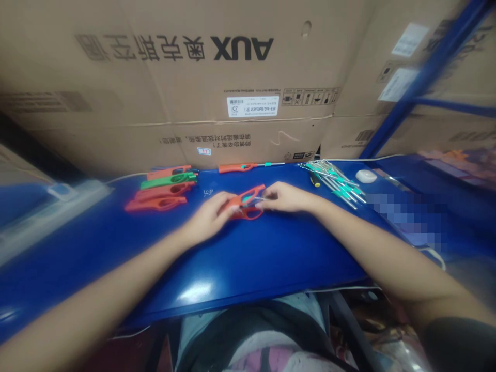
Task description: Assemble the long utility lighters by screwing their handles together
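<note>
My left hand (217,212) grips an orange lighter casing (253,194), which lies spread in two parts just above the table, with a teal piece (246,198) inside it. At the casing's right end, my right hand (284,197) is closed in a pinch. What its fingertips hold is too small and blurred to name. Behind my hands lies another orange lighter casing (234,168), with a metal rod (273,164) reaching out to its right. Several lighter casings, orange (157,204) and green (165,180), rest in a row to the left.
To the right lies a pile of metal rods with teal parts (335,181), beside a black-and-yellow screwdriver handle (314,179) and a white round object (366,176). Large cardboard (174,98) stands behind the blue table (248,263). A blue metal post (418,82) rises at right.
</note>
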Tool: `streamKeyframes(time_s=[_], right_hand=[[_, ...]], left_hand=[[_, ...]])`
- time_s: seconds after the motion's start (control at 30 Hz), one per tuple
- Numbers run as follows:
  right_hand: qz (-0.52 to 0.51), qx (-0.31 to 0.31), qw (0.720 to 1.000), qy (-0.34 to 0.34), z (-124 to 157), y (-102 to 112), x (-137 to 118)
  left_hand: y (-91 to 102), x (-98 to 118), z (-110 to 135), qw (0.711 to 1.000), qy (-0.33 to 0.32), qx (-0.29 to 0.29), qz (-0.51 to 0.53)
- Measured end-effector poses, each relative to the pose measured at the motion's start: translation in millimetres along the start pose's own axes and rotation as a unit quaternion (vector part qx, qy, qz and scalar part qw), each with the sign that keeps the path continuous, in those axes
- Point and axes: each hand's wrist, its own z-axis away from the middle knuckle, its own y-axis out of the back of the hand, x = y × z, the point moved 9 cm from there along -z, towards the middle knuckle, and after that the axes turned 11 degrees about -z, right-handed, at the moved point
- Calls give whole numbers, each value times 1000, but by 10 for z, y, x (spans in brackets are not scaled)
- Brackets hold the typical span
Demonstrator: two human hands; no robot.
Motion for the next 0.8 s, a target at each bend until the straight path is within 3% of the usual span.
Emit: streamKeyframes(time_s=[0.13,0.27,0.37,0.47,0.53,0.63,0.8], right_hand=[[-38,22,998,42,-15,-3,-82],[19,15,997,71,28,-59,-186],[122,26,989,78,81,-65,-242],[261,47,960,92,122,-67,-298],[301,49,947,98,127,-86,-307],[322,39,939,112,112,-126,-297],[352,32,921,161,109,-169,-328]], left_hand=[[35,-166,7,994,69,39,77],[43,-263,17,978,111,58,167],[101,-242,-5,971,103,57,207],[228,-274,-8,968,103,78,214],[282,-310,7,975,109,80,178],[253,-287,30,992,99,33,71],[92,-73,44,995,9,-43,-93]])
